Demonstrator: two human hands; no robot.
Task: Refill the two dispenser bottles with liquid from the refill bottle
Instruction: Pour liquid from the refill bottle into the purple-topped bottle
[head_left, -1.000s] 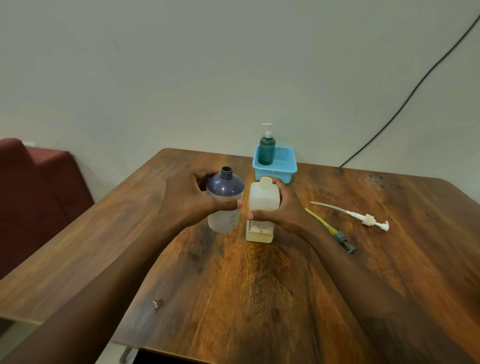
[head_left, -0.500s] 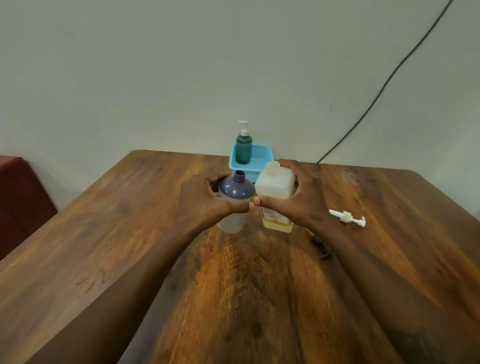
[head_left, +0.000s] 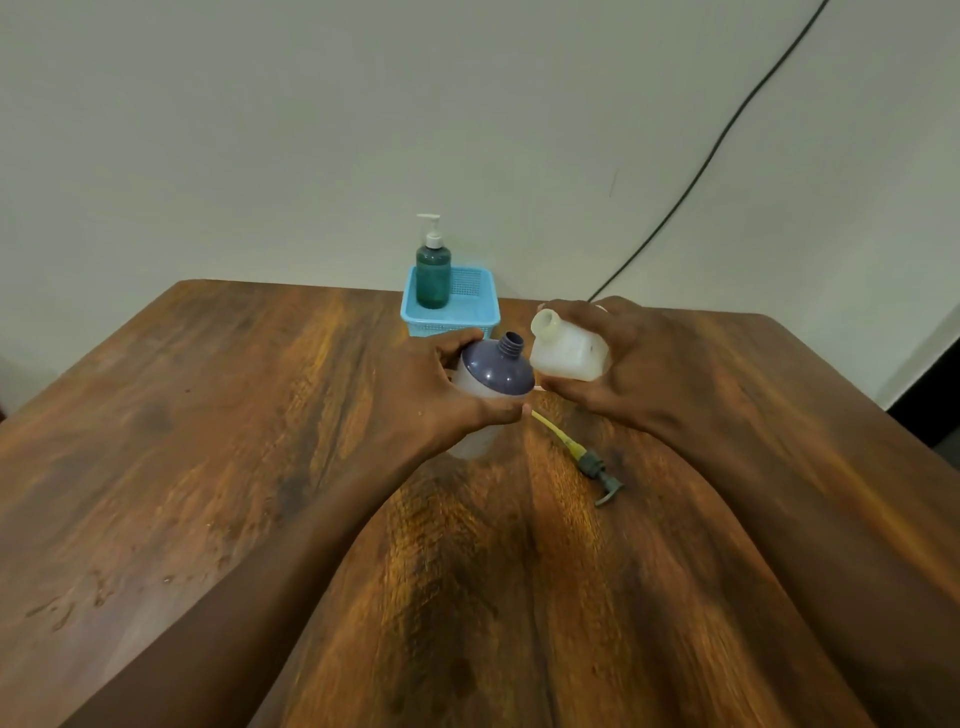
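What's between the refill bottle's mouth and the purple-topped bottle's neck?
Nothing visible. The refill bottle, tilted in the right hand, has open air to the uncapped purple-topped bottle, gripped by the left hand.

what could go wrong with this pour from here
The refill bottle in the right hand is tipped toward the narrow neck of the purple-topped dispenser bottle, which the left hand holds tilted; liquid may miss and run onto the wooden table. Spill could also land on the loose pump lying just below.
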